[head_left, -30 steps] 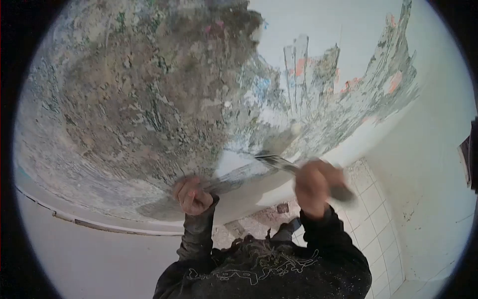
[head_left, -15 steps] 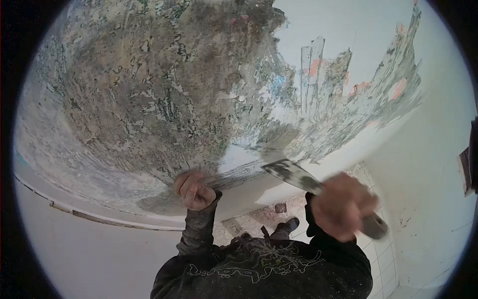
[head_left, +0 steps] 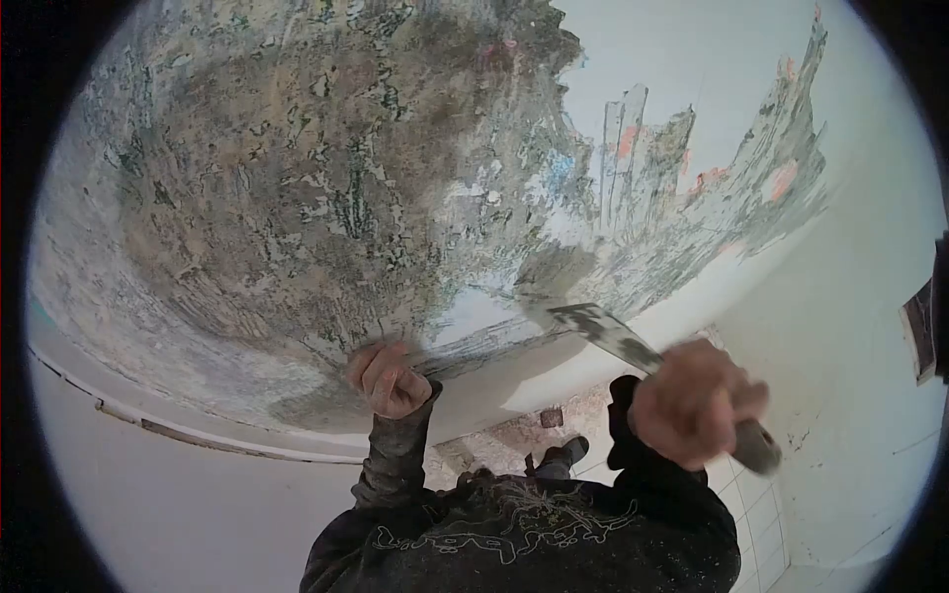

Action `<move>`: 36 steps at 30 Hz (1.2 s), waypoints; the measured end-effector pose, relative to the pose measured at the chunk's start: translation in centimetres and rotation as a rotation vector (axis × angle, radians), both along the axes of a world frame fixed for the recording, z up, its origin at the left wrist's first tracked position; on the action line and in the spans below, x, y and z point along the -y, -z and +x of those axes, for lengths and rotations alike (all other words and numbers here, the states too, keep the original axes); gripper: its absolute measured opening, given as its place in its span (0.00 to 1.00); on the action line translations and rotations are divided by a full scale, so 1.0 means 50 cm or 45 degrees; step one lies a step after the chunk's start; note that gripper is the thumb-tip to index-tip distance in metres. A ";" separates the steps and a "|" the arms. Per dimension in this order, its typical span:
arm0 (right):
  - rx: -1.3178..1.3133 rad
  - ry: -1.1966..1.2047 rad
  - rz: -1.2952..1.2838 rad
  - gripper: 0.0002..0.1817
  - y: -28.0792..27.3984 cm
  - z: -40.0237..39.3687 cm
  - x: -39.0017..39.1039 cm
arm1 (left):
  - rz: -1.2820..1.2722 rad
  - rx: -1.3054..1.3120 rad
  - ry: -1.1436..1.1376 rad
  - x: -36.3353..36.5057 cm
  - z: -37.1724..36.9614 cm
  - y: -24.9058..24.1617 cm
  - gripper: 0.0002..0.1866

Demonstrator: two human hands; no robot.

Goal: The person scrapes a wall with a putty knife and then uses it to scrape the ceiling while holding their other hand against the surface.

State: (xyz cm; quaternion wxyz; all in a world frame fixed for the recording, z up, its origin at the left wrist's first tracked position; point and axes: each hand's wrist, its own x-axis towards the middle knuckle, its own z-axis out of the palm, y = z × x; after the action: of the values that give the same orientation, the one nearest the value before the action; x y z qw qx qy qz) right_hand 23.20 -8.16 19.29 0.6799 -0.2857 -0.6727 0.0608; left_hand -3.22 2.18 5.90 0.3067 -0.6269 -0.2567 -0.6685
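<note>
A scraped, flaking painted surface [head_left: 326, 188] fills most of the view above me, mottled grey, brown and green, with smooth pale blue paint at the upper right. My right hand [head_left: 697, 400] grips the handle of a flat metal scraper [head_left: 603, 334]; its blade tip touches the surface near the edge of the peeled area. My left hand [head_left: 388, 381] is closed in a fist and rests against the surface below the scraped patch; whether it holds anything is hidden.
A white wall [head_left: 850, 326] stands at the right with a dark fixture [head_left: 924, 331] on it. Below lie white floor tiles [head_left: 761, 514] and debris [head_left: 514, 435] by my dark shoe [head_left: 565, 453]. My dark sleeves and jacket [head_left: 524, 544] fill the bottom.
My right hand drew the scraper back and down to the right, then pushed the blade up to the surface again. The left fist stayed in place.
</note>
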 end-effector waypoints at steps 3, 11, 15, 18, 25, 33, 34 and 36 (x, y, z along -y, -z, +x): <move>-0.338 -0.131 -0.138 0.14 0.010 -0.041 -0.033 | 0.054 0.015 -0.049 -0.002 0.008 -0.011 0.16; -0.432 -0.442 0.407 0.04 0.016 -0.022 0.000 | -0.003 -0.028 -0.025 0.008 -0.001 0.000 0.16; -0.073 -0.125 0.300 0.05 0.010 -0.012 -0.027 | 0.018 0.010 -0.028 0.001 0.002 -0.010 0.16; 0.149 0.247 -0.034 0.05 0.061 -0.063 -0.094 | 0.007 -0.015 -0.061 0.005 0.003 -0.011 0.17; -0.246 -0.123 0.278 0.12 0.019 -0.038 -0.051 | 0.010 -0.020 -0.035 0.004 -0.001 -0.003 0.18; 0.044 0.307 0.136 0.11 0.050 -0.057 -0.065 | 0.024 0.050 -0.078 0.001 0.009 -0.005 0.15; -0.060 0.163 0.046 0.12 0.055 -0.053 -0.069 | 0.033 0.034 -0.053 0.002 0.007 -0.001 0.15; -0.305 -0.110 -0.120 0.13 0.067 -0.047 -0.077 | 0.071 0.004 -0.006 -0.007 0.002 -0.002 0.15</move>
State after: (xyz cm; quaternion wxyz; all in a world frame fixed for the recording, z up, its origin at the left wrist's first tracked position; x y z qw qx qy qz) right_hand 20.85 -4.29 15.95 0.7379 -0.2788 -0.5947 0.1554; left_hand -3.11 2.51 6.01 0.3253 -0.6165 -0.2400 -0.6756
